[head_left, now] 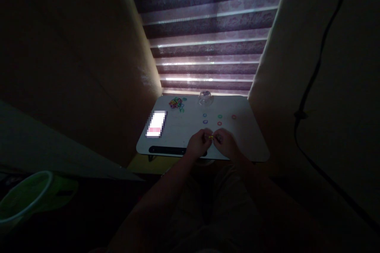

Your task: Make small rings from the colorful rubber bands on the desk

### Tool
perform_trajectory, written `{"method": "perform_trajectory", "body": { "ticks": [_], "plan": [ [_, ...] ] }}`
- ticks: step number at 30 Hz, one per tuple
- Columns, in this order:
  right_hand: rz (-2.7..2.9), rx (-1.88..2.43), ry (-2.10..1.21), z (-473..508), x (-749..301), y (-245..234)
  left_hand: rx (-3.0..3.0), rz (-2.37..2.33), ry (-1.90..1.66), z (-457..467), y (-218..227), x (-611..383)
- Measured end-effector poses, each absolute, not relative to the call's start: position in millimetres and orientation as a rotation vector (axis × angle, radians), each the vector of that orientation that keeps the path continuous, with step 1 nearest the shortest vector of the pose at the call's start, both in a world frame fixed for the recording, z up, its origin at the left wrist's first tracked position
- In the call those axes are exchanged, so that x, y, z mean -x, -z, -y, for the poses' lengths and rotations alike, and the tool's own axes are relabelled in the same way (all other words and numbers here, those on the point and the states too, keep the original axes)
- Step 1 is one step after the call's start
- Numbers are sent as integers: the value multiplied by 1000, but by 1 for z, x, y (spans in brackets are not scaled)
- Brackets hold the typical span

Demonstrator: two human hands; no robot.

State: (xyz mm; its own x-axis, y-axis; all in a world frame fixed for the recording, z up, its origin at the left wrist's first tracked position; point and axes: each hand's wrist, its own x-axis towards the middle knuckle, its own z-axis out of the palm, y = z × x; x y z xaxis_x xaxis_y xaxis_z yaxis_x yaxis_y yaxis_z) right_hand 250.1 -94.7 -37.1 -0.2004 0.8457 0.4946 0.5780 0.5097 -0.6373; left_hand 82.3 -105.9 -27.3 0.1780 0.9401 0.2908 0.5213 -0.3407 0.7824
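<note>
My left hand (pixel 198 142) and my right hand (pixel 225 142) meet above the front part of a small white table (pixel 178 134). Their fingertips pinch a small yellow elastic band (pixel 210 137) between them; its exact shape is too small and dark to make out. Just beyond my hands lie several separate coloured bands, among them a purple one (pixel 205 121), a blue one (pixel 204 115), a green one (pixel 220 116) and a red one (pixel 234 117). A heaped pile of mixed coloured bands (pixel 175 103) rests at the back left of the table.
A clear domed container (pixel 206 98) stands at the table's back edge. On the left lies a lit phone (pixel 156 124). A black strip (pixel 168 150) runs along the front edge. Behind is a pleated blind (pixel 208 51), and a green basket (pixel 35 195) is at lower left.
</note>
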Motion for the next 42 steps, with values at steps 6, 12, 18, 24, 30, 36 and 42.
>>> {"method": "perform_trajectory", "body": {
  "ticks": [6,12,18,24,30,36,42],
  "plan": [
    [1890,1156,-431,94,-250,40,-1895,-1327,-1081,105,30,-82],
    [1918,1181,-427,91,-251,44,-1899,-1410,-1082,105,28,-82],
    [1911,1180,-393,92,-250,40,-1886,-1400,-1088,106,26,-82],
    [1913,1186,-400,92,-250,38,-1918,-1342,-1077,107,25,-83],
    [1918,1202,-362,91,-250,40,-1991,-1328,-1062,107,25,-81],
    [1932,1212,-355,92,-250,40,-1981,-1410,-1023,106,27,-81],
    [1930,1179,-381,92,-251,40,-1974,-1432,-1019,106,27,-82]
  ]
}}
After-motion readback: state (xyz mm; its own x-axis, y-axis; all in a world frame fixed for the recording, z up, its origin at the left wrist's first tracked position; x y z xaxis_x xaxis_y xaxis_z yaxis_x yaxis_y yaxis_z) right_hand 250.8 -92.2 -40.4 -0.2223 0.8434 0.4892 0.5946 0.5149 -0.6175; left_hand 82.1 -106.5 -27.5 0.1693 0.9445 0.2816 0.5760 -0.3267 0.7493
